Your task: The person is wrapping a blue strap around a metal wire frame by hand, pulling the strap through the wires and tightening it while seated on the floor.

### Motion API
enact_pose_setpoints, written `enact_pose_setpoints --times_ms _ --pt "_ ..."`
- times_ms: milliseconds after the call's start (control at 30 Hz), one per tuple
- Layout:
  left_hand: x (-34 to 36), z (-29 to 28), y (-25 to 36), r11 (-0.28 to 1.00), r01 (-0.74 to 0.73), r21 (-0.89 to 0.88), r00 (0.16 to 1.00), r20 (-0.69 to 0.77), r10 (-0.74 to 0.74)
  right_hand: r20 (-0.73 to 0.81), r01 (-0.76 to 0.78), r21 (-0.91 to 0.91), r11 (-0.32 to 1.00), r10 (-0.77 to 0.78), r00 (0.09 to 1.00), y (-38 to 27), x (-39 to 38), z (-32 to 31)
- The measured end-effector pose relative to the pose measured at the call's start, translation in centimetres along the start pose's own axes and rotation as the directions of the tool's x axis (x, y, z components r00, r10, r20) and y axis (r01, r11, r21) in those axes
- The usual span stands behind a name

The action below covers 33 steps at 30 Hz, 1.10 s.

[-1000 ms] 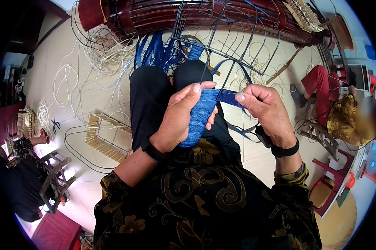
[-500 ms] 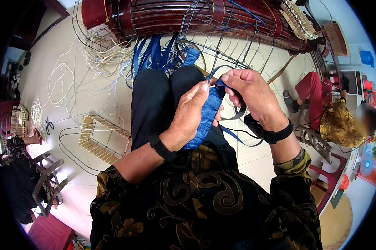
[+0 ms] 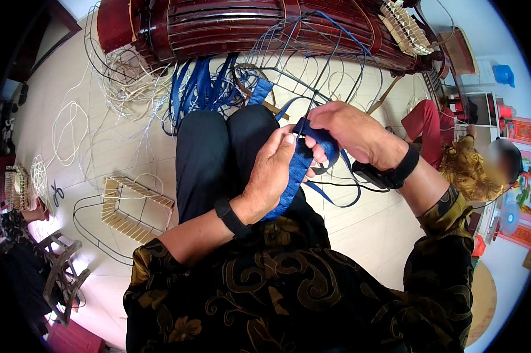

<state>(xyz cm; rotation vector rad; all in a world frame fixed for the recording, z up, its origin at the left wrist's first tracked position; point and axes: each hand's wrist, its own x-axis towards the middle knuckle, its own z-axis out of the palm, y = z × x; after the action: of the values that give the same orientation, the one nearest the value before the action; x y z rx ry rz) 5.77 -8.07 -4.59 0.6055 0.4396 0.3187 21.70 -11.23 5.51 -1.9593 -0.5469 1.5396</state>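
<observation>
Over my lap, my left hand point(image 3: 266, 173) is closed around a blue wrapped band point(image 3: 293, 187) on a black wire frame point(image 3: 283, 72). The thumb presses at the upper end of the wrapping. My right hand point(image 3: 355, 134) is just right of it, fingers pinching a flat blue strip point(image 3: 318, 135) that bends over the frame's wire and loops back under the palm. A slack length of the strip hangs below my right hand. The wire frame stretches away from my hands toward the far bench. My fingers hide part of the wrapping.
Bundled blue strips point(image 3: 198, 88) and tangled pale cord point(image 3: 121, 82) lie on the floor before a dark red wooden bench point(image 3: 230, 29). A part-wrapped frame point(image 3: 115, 220) and scissors point(image 3: 56, 194) lie at left. Another person point(image 3: 462, 165) sits at right, another at far left.
My right hand has turned over and its forearm has swung outward to the right. The strip now lies across the wire at my left fingertips. The whole view has shifted slightly.
</observation>
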Motion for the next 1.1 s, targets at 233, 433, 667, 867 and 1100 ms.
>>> enact_pose_setpoints --times_ms 233,433,667,867,1100 --pt "0.7 -0.1 0.6 0.993 0.065 -0.101 0.997 -0.042 -0.070 0.169 -0.112 0.061 0.992 0.100 0.981 -0.4 1.2 -0.7" --pt "3.2 -1.7 2.1 0.970 0.051 0.236 0.994 0.078 -0.071 0.216 -0.147 0.012 0.989 0.141 0.966 -0.9 2.0 -1.8" --pt "4.8 -3.0 2.9 0.489 -0.456 0.744 0.870 0.256 0.422 0.306 -0.093 0.121 0.988 0.052 0.950 0.0 2.4 -2.5" --pt "5.5 -2.8 2.9 0.400 -0.484 0.778 0.822 0.248 0.513 0.298 -0.078 0.154 0.985 0.029 0.954 0.1 2.7 -2.4" --pt "6.1 -2.1 1.8 0.231 -0.499 0.835 0.707 0.238 0.666 0.289 0.084 0.108 0.991 -0.112 0.951 0.5 2.6 -2.4"
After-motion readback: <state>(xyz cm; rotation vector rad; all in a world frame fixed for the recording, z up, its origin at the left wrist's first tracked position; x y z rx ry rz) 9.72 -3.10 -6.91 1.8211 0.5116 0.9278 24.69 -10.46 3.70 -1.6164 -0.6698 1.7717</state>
